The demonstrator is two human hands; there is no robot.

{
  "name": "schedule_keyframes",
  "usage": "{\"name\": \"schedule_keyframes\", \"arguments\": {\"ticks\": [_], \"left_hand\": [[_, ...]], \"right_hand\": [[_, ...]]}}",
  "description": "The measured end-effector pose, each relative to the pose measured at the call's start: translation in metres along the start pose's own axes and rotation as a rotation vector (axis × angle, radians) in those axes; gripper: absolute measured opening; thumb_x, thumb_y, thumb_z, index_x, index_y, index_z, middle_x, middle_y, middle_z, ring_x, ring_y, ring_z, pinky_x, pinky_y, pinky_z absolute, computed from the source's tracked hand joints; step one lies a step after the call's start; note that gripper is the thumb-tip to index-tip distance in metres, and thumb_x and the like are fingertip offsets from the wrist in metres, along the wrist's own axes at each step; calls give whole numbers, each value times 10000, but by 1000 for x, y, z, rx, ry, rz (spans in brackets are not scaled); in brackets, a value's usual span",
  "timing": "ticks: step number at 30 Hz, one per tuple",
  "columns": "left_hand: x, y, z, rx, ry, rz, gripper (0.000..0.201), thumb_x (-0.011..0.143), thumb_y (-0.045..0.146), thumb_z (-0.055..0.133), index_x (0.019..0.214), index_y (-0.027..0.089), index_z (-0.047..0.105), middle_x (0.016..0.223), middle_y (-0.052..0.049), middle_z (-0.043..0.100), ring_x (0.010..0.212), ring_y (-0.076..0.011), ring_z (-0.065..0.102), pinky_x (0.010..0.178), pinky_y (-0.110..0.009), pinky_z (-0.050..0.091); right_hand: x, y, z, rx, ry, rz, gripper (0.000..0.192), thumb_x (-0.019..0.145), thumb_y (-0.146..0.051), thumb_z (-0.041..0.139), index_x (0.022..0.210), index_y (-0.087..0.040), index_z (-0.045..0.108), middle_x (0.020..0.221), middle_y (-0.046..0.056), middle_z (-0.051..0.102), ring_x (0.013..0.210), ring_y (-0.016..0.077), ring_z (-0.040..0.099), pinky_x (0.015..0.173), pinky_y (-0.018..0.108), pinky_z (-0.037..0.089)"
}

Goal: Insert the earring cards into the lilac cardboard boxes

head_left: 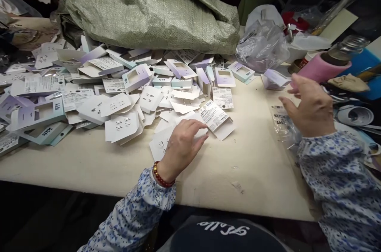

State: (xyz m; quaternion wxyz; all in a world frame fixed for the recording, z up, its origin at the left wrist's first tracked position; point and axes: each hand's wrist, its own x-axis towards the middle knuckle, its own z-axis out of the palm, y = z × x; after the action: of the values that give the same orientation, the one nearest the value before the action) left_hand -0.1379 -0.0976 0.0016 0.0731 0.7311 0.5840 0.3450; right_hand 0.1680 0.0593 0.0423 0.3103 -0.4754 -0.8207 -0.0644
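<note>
Looking down from the head camera, the left hand lies palm down at about 6 o'clock on the cream table, fingers spread and loosely curved. The fingertips press on a flat white card and nearly touch the printed card just beside it at 1 o'clock — nothing is gripped. A red bead bracelet sits on the wrist.

The right hand hovers at 3 o'clock, open, fingers relaxed, holding nothing. Just below it lies a clear plastic bag with dark letters, at the right edge of the table. A pink cylinder lies behind the hand.

From 9 to 12 o'clock spreads a big loose pile of cards and small window boxes, some marked "kids", in front of a green woven sack. A crumpled clear bag lies at 1 o'clock.

I judge the risks are small but real: the flat card is thin and lies overlapped with others, so the fingers may slide two together or only push it away. The plastic bag lies at the table edge — a sleeve passing over could drag it off.
</note>
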Motion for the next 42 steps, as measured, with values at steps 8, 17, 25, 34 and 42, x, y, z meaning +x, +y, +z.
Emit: {"name": "schedule_keyframes", "arguments": {"ticks": [8, 17, 25, 34, 42], "left_hand": [[13, 4, 18, 199, -167, 75, 529, 808, 274, 801, 1275, 137, 594, 1316, -151, 649, 1231, -334, 582, 1036, -534, 489], [-20, -21, -17, 448, -98, -213, 728, 775, 313, 825, 1402, 170, 484, 1386, -185, 592, 1307, -398, 527, 1066, -591, 438], [-33, -45, -28, 389, -94, -408, 747, 769, 380, 827, 1395, 193, 465, 1292, -168, 627, 1188, -374, 582, 963, -567, 464], [11, -39, -6, -59, 49, -417, 236, 811, 338, 778, 971, 197, 678, 989, -48, 685, 927, -208, 617, 861, -386, 488], [22, -36, 4, -366, -50, -436, 162, 846, 303, 702, 780, 173, 631, 752, -3, 618, 678, -131, 534, 627, -264, 429]], "right_hand": [[-42, -33, 27, 283, -421, 122, 236, 913, -329, 611, 1038, -172, 734, 945, 88, 785, 796, 239, 745, 710, 389, 613], [-67, -73, 59, 478, -491, 94, 272, 899, -292, 615, 1133, -159, 655, 1015, 117, 731, 902, 256, 698, 806, 450, 601], [-72, -72, 63, 591, -370, 139, 201, 915, -304, 605, 1047, -163, 663, 870, 79, 723, 749, 198, 679, 678, 367, 585], [-74, -70, 64, 568, -303, 147, 236, 916, -339, 622, 1040, -153, 695, 855, 85, 743, 738, 202, 701, 657, 351, 604], [-76, -84, 63, 739, -385, 218, 279, 933, -400, 624, 1107, -182, 633, 863, 77, 749, 754, 212, 713, 658, 363, 601]]}}
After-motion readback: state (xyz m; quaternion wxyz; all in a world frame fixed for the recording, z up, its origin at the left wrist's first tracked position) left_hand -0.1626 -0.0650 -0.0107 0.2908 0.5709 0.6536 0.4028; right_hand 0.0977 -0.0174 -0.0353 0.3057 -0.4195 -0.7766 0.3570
